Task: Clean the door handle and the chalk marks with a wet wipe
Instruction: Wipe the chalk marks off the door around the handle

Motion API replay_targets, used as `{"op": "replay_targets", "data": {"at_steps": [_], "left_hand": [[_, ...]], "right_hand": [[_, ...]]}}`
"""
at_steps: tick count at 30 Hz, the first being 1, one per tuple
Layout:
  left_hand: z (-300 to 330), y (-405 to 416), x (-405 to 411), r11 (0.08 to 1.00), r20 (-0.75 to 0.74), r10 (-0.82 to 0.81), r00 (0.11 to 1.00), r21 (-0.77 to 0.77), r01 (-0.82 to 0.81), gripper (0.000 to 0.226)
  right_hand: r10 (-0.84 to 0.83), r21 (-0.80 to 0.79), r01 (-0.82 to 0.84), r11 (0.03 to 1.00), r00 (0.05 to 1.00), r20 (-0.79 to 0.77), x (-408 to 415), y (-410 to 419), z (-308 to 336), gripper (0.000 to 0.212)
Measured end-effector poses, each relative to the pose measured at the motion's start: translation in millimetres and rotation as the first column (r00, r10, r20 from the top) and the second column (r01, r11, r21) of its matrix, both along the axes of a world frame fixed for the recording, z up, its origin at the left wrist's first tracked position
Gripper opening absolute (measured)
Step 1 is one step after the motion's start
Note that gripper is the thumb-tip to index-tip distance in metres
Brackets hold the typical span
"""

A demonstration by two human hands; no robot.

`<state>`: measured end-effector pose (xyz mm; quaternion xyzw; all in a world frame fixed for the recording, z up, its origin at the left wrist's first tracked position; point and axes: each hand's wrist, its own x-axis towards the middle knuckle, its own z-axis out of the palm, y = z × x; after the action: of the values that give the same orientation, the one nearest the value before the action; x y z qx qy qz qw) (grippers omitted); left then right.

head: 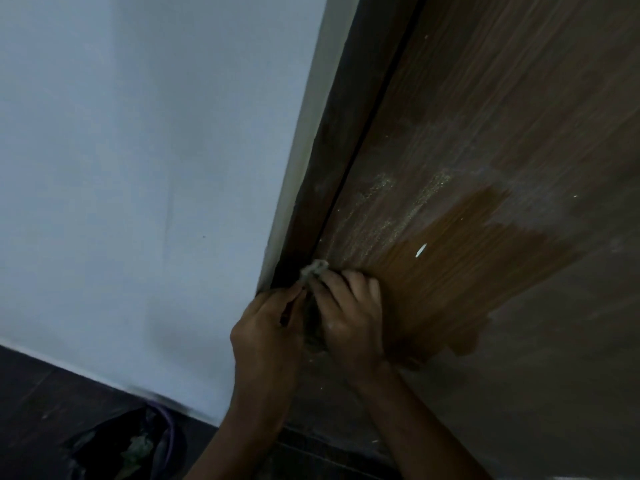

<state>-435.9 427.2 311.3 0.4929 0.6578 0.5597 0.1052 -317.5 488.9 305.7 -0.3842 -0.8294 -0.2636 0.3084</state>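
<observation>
Both hands are meeting at the lower middle of the frame, against the left edge of the door [485,168]. The left hand [266,327] is curling its fingers and pinching the lower end of a crumpled grey wipe [313,268]. The right hand [349,310] is lying just beside it, fingers bent over the wipe and pressing it toward the wood; the knuckles are facing the camera. The wipe is poking out above the fingertips, touching the door right at the dark gap between door and frame [322,188].

The door is filling the right half of the picture, tilted. A darker, wet-looking brown patch [450,271] is spreading to the right of the hands, toward the middle right. Above and left of that patch, pale speckled chalk marks [381,216] are running in streaks up the wood. A dull whitish haze is covering the rest of the door around the patch. A small white fleck [420,251] is sitting inside the wet patch.

A pale wall [138,168] is taking up the left half. At the lower left, a dark bag [138,445] is lying on the dark floor [34,410]; what it holds is too dim to tell.
</observation>
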Motion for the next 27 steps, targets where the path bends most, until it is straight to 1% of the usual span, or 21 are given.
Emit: {"op": "replay_targets", "data": {"at_steps": [2,4,8,11,13,15,17,19,21,24,25,26,27], "left_hand": [[0.1,0.4,-0.3,1.000,-0.012,0.000,1.000,0.028,0.000,0.027],[1.5,0.3,0.0,1.000,-0.005,0.002,1.000,0.010,-0.002,0.028],[5.1,0.4,0.7,1.000,-0.034,0.007,0.999,-0.030,-0.008,0.027],[11.6,1.7,2.0,1.000,-0.018,-0.018,1.000,-0.018,0.017,0.030],[18.2,3.2,3.9,0.999,-0.021,-0.036,0.999,0.019,0.037,0.031],[24.4,5.5,5.4,0.997,-0.035,-0.019,0.999,0.077,0.021,0.032],[30.8,7.4,5.2,0.990,-0.023,0.039,0.999,0.140,-0.035,0.029],[36.4,8.1,5.3,0.980,-0.012,0.101,0.995,0.176,-0.097,0.026],[39.5,7.2,7.0,0.977,-0.037,0.136,0.990,0.170,-0.128,0.028],[41.6,4.7,8.1,0.982,-0.073,0.134,0.988,0.142,-0.122,0.031],[42.1,3.9,7.9,0.984,-0.071,0.123,0.990,0.139,-0.112,0.032],[43.5,3.3,7.5,0.985,-0.067,0.106,0.992,0.141,-0.095,0.033],[45.0,2.9,6.7,0.986,-0.060,0.088,0.994,0.145,-0.078,0.034]], "right_hand": [[0.032,0.019,-0.032,0.999,0.999,0.016,-17.4,8.0,7.4,0.018],[0.028,0.023,-0.029,0.999,1.000,0.012,-19.0,8.4,8.4,0.018],[-0.034,-0.003,0.034,0.999,0.999,0.021,6.3,-4.4,-1.9,0.021],[-0.061,0.006,0.061,0.998,0.998,0.001,15.2,-7.4,9.7,0.019],[-0.063,0.087,0.070,0.994,0.995,-0.081,8.3,-1.8,32.9,0.019],[-0.053,0.222,0.094,0.970,0.982,-0.183,-3.7,8.6,62.3,0.015],[-0.038,0.324,0.122,0.938,0.967,-0.253,-14.3,20.8,89.6,0.013],[-0.027,0.367,0.133,0.921,0.960,-0.280,-19.3,26.8,101.0,0.013],[-0.036,0.314,0.102,0.944,0.977,-0.209,-16.2,20.8,90.3,0.015],[-0.034,0.118,0.032,0.992,0.999,0.011,0.3,2.6,56.8,0.020],[-0.040,0.088,0.036,0.995,0.998,0.045,5.5,-0.3,54.6,0.021],[-0.048,0.092,0.044,0.995,0.998,0.035,8.1,-0.5,58.9,0.020],[-0.054,0.131,0.056,0.990,0.998,-0.013,7.3,1.7,68.6,0.019]]}}
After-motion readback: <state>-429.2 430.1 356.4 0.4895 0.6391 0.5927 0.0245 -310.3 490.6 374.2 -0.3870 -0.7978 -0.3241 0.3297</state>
